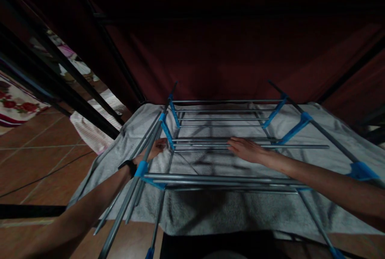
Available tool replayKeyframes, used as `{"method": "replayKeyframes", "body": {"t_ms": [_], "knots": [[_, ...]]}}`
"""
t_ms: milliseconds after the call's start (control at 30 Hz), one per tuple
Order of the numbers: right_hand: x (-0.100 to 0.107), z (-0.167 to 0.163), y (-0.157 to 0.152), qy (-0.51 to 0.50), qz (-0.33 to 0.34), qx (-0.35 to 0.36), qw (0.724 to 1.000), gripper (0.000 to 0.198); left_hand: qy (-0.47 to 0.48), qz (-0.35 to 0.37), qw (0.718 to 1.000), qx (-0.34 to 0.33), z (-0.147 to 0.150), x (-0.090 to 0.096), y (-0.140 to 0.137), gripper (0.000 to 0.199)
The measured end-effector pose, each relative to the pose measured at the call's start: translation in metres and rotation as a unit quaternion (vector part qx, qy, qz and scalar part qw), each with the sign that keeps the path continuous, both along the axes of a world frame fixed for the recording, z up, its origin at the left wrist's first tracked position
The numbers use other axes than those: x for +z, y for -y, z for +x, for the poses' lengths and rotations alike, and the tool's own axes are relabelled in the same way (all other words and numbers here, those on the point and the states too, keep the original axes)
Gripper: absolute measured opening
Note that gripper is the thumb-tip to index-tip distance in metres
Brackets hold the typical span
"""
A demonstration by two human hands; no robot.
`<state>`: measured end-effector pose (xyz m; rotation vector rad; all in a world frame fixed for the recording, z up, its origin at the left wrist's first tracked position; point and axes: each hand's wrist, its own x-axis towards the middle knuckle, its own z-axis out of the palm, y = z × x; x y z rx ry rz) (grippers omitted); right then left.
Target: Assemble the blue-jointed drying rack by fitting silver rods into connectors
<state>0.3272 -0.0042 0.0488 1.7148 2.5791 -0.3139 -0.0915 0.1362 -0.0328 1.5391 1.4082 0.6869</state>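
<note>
Two forearms (99, 195), one blue-jointed rack (288, 131), right grip (246, 150) holding one tube (303, 146), left grip (155, 150) unclear

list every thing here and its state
Rack, crossbars fitted between side posts
Held rod, right end unattached
Left-side rods, bunched together
Gray cloth, spread, wrinkled
Maroon fabric, hanging
Wristband, worn
Left hand, by blue bracket, grip unclear
Right hand, gripping held rod

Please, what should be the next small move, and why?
Perhaps the left hand should guide the rod into the left blue bracket: this hand is beside that bracket, the right hand holds the rod, and the rod's right end sticks out past the right blue bracket.
</note>
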Motion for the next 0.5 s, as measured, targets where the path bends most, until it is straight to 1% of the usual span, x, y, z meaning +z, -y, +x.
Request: {"method": "replayKeyframes", "body": {"t_ms": [100, 200, 267, 367, 433, 500], "knots": [[0.02, 0.007, 0.0, 0.018, 0.043, -0.023, 0.999, 0.031, 0.061, -0.01, 0.998, 0.027, 0.0, 0.019, 0.001, 0.044], [0.036, 0.018, -0.001, 0.021, 0.091, -0.041, 0.995, 0.033, 0.15, -0.004, 0.987, 0.061, 0.003, 0.045, 0.001, 0.047], [0.044, 0.024, -0.001, 0.012, 0.119, -0.048, 0.992, 0.033, 0.185, 0.001, 0.979, 0.081, 0.007, 0.064, 0.001, 0.041], [0.052, 0.024, -0.001, -0.008, 0.141, -0.038, 0.989, 0.033, 0.243, -0.018, 0.964, 0.107, 0.014, 0.091, 0.002, 0.031], [0.057, 0.019, -0.001, -0.009, 0.145, -0.033, 0.989, 0.033, 0.275, -0.031, 0.955, 0.107, 0.018, 0.105, 0.003, 0.028], [0.061, 0.011, -0.003, 0.003, 0.148, -0.037, 0.988, 0.033, 0.255, -0.007, 0.964, 0.075, 0.021, 0.113, 0.004, 0.028]]}}
